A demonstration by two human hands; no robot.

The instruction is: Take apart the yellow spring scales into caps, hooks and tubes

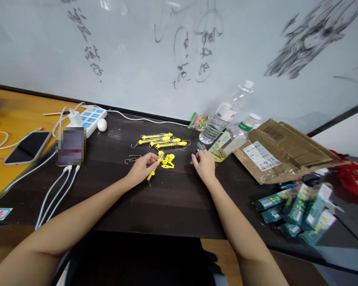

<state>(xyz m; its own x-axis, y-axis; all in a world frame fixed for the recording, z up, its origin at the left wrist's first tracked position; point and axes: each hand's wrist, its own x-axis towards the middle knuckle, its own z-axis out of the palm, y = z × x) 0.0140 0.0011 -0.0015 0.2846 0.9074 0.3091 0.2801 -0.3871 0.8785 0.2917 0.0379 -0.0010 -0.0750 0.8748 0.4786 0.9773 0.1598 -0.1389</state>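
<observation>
My left hand (143, 169) pinches a small yellow part (151, 174) with a hook at its lower end. Right beside its fingertips lies a loose pile of small yellow pieces (168, 161). Behind them, several yellow spring scales with wire hooks (162, 140) rest on the dark table (167, 206). A few metal hooks (133, 159) lie left of my left hand. My right hand (204, 165) is on the table further right, its bent fingers at some clear, transparent pieces (201, 147); whether it grips one is hard to make out.
Two plastic bottles (222, 119) and a snack packet (198, 121) stand or lie behind my right hand. At the right are a brown parcel (283, 151) and green boxes (298, 208). A power strip (91, 121), cables and a phone (28, 147) lie at the left.
</observation>
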